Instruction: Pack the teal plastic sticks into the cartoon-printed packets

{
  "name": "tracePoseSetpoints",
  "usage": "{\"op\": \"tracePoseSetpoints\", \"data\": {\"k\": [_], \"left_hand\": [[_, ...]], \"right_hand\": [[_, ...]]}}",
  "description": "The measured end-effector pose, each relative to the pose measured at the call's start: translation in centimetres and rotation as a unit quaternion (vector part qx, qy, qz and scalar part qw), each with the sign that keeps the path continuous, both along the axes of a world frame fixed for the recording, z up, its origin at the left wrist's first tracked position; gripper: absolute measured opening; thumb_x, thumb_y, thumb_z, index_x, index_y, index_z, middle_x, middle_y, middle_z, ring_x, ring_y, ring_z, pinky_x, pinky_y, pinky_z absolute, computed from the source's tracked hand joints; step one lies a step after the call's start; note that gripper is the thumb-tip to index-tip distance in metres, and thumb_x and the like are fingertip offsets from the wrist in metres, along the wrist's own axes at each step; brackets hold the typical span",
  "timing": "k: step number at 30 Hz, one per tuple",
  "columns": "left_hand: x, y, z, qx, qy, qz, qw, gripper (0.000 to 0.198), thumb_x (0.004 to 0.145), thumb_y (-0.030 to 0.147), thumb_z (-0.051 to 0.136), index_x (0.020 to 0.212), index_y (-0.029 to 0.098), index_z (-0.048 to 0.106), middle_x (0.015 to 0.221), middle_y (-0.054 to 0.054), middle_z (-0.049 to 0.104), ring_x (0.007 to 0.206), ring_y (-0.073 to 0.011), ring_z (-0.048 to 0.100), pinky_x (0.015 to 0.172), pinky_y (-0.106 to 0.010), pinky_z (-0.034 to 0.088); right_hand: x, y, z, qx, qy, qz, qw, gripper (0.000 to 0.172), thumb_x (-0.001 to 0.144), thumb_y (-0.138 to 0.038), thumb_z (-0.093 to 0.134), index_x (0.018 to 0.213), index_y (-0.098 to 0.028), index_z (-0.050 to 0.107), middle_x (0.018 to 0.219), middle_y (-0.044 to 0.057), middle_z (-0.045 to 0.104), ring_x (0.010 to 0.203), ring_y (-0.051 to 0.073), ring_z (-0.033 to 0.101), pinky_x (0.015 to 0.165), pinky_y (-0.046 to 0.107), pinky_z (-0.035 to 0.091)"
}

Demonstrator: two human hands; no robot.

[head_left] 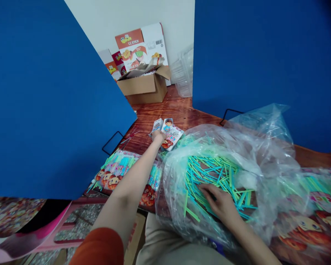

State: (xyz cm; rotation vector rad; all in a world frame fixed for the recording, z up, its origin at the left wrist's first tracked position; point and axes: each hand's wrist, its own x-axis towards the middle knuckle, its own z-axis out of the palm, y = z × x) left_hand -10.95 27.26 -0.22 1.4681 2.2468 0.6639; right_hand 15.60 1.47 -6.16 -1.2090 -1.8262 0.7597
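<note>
My left hand (pixel 157 137) reaches far across the wooden table (pixel 179 110) and is closed on a small stack of printed cartoon packets (pixel 167 131). My right hand (pixel 220 200) rests inside a big clear plastic bag (pixel 245 154), fingers curled on a heap of green and blue sticks (pixel 217 176). Filled packets of sticks (pixel 118 171) with cartoon faces lie under my left forearm.
Blue partition boards (pixel 44 103) stand left and right. A brown open carton (pixel 145 86) and printed "CC STICK" cartons (pixel 138 46) sit at the far end, beside stacked clear plastic tubs (pixel 183 73). More filled packets (pixel 317 206) lie at the right.
</note>
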Motion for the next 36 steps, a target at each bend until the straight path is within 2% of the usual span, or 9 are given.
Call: {"op": "tracePoseSetpoints", "data": {"k": [4,8,11,14,18,22,24,29,36], "left_hand": [[0.3,-1.6,1.9,0.042,0.016,0.012,0.999,0.018,0.074,0.034,0.077,0.069,0.018,0.069,0.079,-0.007,0.072,0.087,-0.0256,0.068,0.08,-0.034,0.047],[0.4,-4.0,5.8,0.115,0.013,-0.009,0.993,0.02,0.083,0.037,0.066,0.078,0.017,0.068,0.08,-0.005,0.071,0.079,-0.0188,0.064,0.075,-0.028,0.045],[1.2,-7.7,8.2,0.174,-0.052,-0.066,0.981,0.023,0.082,0.039,0.065,0.073,0.017,0.063,0.07,-0.001,0.065,0.067,-0.0149,0.058,0.065,-0.025,0.042],[3.2,-13.7,8.9,0.177,-0.199,-0.167,0.949,0.028,0.076,0.041,0.069,0.066,0.018,0.058,0.06,0.002,0.056,0.057,-0.0128,0.049,0.058,-0.024,0.04],[6.7,-23.3,7.3,0.065,-0.291,-0.237,0.925,0.026,0.074,0.042,0.071,0.068,0.018,0.063,0.063,0.001,0.059,0.062,-0.0142,0.052,0.062,-0.025,0.041],[9.1,-30.3,4.2,-0.014,-0.373,-0.216,0.902,0.022,0.079,0.038,0.066,0.068,0.019,0.061,0.06,0.002,0.056,0.058,-0.0125,0.049,0.057,-0.024,0.039],[9.6,-32.4,2.3,-0.007,-0.401,-0.177,0.899,0.023,0.079,0.038,0.065,0.068,0.019,0.059,0.059,0.003,0.053,0.056,-0.0121,0.048,0.056,-0.024,0.038],[9.4,-36.3,-2.0,-0.009,-0.4,-0.131,0.907,0.028,0.084,0.046,0.063,0.076,0.019,0.064,0.056,0.002,0.054,0.053,-0.013,0.049,0.052,-0.024,0.038],[9.9,-40.2,-2.2,0.029,-0.362,-0.172,0.916,0.021,0.08,0.039,0.068,0.082,0.018,0.07,0.071,-0.002,0.064,0.066,-0.0151,0.056,0.06,-0.026,0.043]], "right_hand": [[0.0,-0.1,0.1,0.017,0.007,0.001,1.0,0.022,0.095,-0.028,0.051,0.1,-0.022,0.072,0.099,0.006,0.079,0.09,0.022,0.076,0.082,0.033,0.061],[0.1,-0.4,0.6,0.027,0.05,-0.033,0.998,0.02,0.094,-0.031,0.054,0.098,-0.022,0.072,0.095,0.006,0.079,0.086,0.022,0.076,0.081,0.033,0.061],[0.1,-0.5,1.7,-0.012,0.104,-0.095,0.99,0.02,0.092,-0.038,0.06,0.094,-0.022,0.071,0.085,0.006,0.077,0.071,0.02,0.074,0.071,0.032,0.061],[-0.1,-0.3,3.9,-0.07,0.222,-0.108,0.967,0.032,0.087,-0.044,0.067,0.11,-0.022,0.064,0.087,0.006,0.075,0.067,0.019,0.071,0.064,0.031,0.06],[-0.3,-0.7,7.4,-0.142,0.348,-0.05,0.925,0.062,0.081,-0.052,0.07,0.134,-0.027,0.047,0.11,0.01,0.071,0.07,0.018,0.071,0.059,0.031,0.06],[0.0,-2.7,8.4,-0.146,0.3,-0.076,0.939,0.035,0.078,-0.049,0.074,0.098,-0.021,0.068,0.071,0.003,0.069,0.056,0.014,0.063,0.053,0.025,0.055],[0.2,-4.1,7.7,-0.15,0.279,-0.086,0.945,0.029,0.078,-0.048,0.074,0.084,-0.02,0.069,0.058,0.001,0.064,0.053,0.015,0.062,0.052,0.025,0.053],[0.3,-7.5,5.6,-0.154,0.237,-0.098,0.954,0.032,0.075,-0.049,0.076,0.082,-0.018,0.071,0.057,0.002,0.065,0.053,0.016,0.062,0.051,0.025,0.051],[0.4,-10.6,4.5,-0.128,0.204,-0.078,0.967,0.031,0.077,-0.049,0.074,0.076,-0.019,0.07,0.062,0.003,0.067,0.052,0.014,0.057,0.049,0.023,0.047]]}}
